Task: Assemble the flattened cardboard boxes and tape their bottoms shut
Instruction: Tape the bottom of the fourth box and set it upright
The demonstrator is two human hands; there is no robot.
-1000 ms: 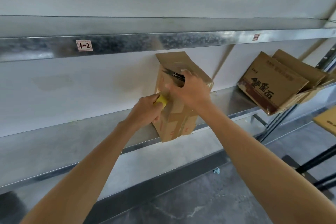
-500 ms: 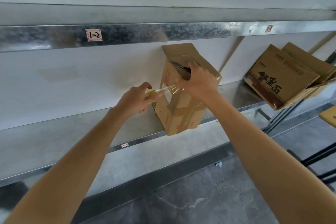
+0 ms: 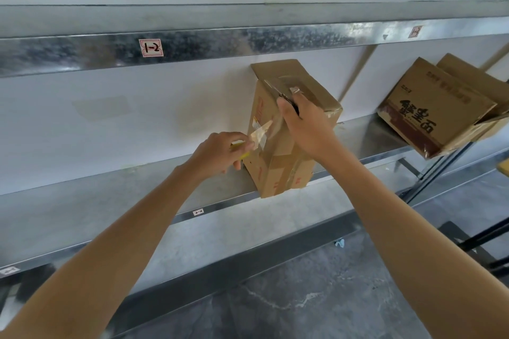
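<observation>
A white wall [image 3: 82, 118] backs a run of grey metal shelving, with a concrete floor [image 3: 330, 297] below. The cardboard box [image 3: 278, 151] stands upright on the middle shelf [image 3: 82, 215], its near bottom corner at the shelf's front lip and its top just under the upper shelf rail [image 3: 248, 41]. Left of the box the shelf runs bare and wide. Well to the box's right, two printed cartons [image 3: 429, 107] lean tilted.

The right hand [image 3: 305, 129] curls over the box's top front edge, gripping a dark tool [image 3: 289, 99]. The left hand [image 3: 220, 151], just beside the box's left face, pinches a yellow tape roll [image 3: 239, 150]. A clear strip of tape [image 3: 260, 132] stretches from the roll up to the box. Above and left of the box sits a small label [image 3: 150, 47] on the rail.
</observation>
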